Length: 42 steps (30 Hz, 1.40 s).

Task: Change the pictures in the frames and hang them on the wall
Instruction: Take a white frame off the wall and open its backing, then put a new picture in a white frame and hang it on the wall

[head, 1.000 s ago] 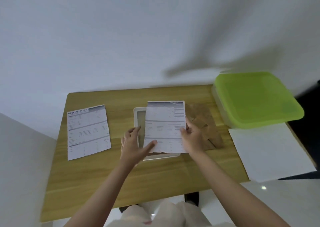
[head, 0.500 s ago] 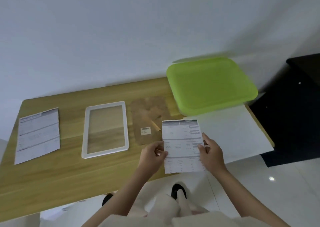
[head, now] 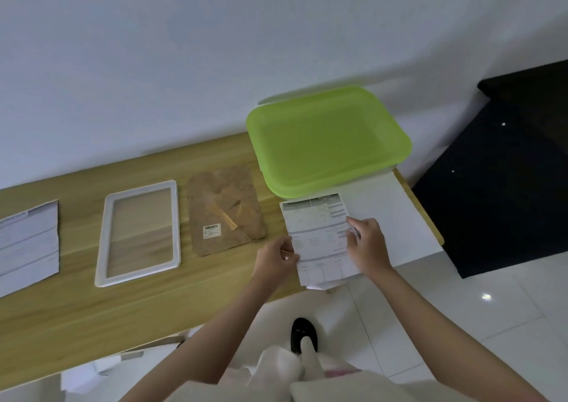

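Both hands hold one printed sheet (head: 319, 239) over the near right part of the wooden counter (head: 76, 318); the left hand (head: 276, 257) pinches its left edge between thumb and curled fingers, and the right hand (head: 367, 245) grips its right edge, thumb on the printed face and fingers curled behind; the sheet stands slightly tilted, its dark header band at the far end, its near end reaching past the counter's front edge over the tiled floor (head: 461, 325); a second paper edge shows under its lower end, though whether that is a separate sheet cannot be told. The white frame (head: 101, 245) lies flat on the counter, left of centre, the wood showing through its opening; just right of it, apart from it, lies the brown backing board (head: 224, 211) with a small barcode label (head: 212, 231) on it. Another printed sheet (head: 27, 245) lies flat at the far left, partly cut off by the view. A green-lidded box (head: 325, 140) sits at the far right against the wall, and a blank white sheet (head: 396, 217) lies in front of it, partly behind the held sheet and the right hand. A dark cabinet (head: 504, 186) stands beyond the counter's right end.
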Available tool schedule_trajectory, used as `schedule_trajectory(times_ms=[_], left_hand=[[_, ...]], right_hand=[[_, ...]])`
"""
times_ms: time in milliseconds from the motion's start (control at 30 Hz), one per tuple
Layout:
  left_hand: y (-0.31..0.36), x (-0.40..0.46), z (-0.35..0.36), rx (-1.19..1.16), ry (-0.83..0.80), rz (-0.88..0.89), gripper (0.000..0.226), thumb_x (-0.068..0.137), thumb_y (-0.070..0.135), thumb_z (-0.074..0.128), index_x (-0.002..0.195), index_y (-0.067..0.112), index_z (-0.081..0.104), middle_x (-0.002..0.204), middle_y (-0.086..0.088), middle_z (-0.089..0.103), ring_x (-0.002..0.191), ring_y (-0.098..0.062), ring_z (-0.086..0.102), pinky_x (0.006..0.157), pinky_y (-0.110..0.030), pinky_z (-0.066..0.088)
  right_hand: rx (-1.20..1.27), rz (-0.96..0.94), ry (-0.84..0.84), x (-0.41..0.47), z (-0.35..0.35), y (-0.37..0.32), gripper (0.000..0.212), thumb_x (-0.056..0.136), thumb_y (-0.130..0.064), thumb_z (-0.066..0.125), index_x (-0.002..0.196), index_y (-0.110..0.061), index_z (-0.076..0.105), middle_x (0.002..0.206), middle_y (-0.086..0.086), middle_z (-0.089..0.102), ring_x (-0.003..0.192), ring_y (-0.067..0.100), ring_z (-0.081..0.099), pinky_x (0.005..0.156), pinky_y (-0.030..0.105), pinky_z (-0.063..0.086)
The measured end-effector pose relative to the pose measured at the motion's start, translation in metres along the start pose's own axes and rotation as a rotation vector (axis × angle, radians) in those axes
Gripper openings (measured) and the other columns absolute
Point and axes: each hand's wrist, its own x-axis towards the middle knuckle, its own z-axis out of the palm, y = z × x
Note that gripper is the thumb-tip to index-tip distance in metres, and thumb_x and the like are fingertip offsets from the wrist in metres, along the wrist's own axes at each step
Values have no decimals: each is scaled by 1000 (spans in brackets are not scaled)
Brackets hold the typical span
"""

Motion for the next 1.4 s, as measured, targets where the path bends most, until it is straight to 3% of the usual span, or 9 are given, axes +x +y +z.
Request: schedule_trajectory(times_ms=[100,267,500,800,933,1067,1233,1300,1400], left_hand=[[1,7,3,53,-1,2,32,81,8,66,113,13,63,91,6,62,74,-3,56,66,-12,44],[-2,12,9,119,-71,5,41,80,14,68,120,14,58,112,-4,56,88,-14,60,82,-26,50],[-12,-1,-4,59,-15,16,42,83,22,66,123,14,55,119,1,50,98,-10,56,85,-24,48],[-82,-22,-125,-3,255,12,30,83,21,67,112,16,62,109,3,54,98,-10,58,83,-24,48],[-129,-31,-205,-12,389,-68,30,85,24,64,114,15,61,110,4,54,100,-10,57,86,-30,50],[-182,-40,-285,-17,519,-163,28,85,23,64,111,14,63,108,1,55,99,-13,57,85,-29,47],[-247,-52,-369,-53,637,-298,30,84,23,64,113,14,61,118,-4,54,99,-11,54,81,-27,44],[-267,-56,-395,-48,664,-350,34,84,23,64,116,15,59,122,-5,52,105,-16,53,82,-29,44],[-286,-56,-425,-6,664,-413,41,83,25,63,123,16,55,126,-11,48,115,-25,49,92,-37,43]], right_hand=[[-40,-26,-22,9,4,5,40,90,-7,57,130,-4,55,113,17,48,94,27,57,76,22,39],[-128,13,27,13,8,7,43,86,-14,64,128,-9,58,114,16,50,109,33,46,81,36,44],[-82,-109,230,-3,31,-21,36,74,-4,73,109,-6,68,102,18,57,93,41,52,74,46,50],[49,-335,159,-30,122,-141,30,77,-9,68,106,-8,67,90,8,60,85,23,53,69,39,51],[104,-407,76,-40,169,-213,30,81,-11,63,110,-8,65,91,6,60,87,28,57,75,40,51],[116,-471,14,-48,226,-281,31,83,-18,59,112,-9,65,91,6,60,85,26,57,72,38,51],[149,-539,-76,-60,292,-359,30,83,-10,63,113,-6,65,89,8,59,85,25,57,70,33,51],[190,-537,-131,-65,312,-386,31,85,-9,62,115,-5,63,94,7,59,86,22,59,70,28,51],[243,-437,-263,-65,339,-422,35,91,-12,57,125,-7,57,111,6,57,96,16,63,71,5,41]])
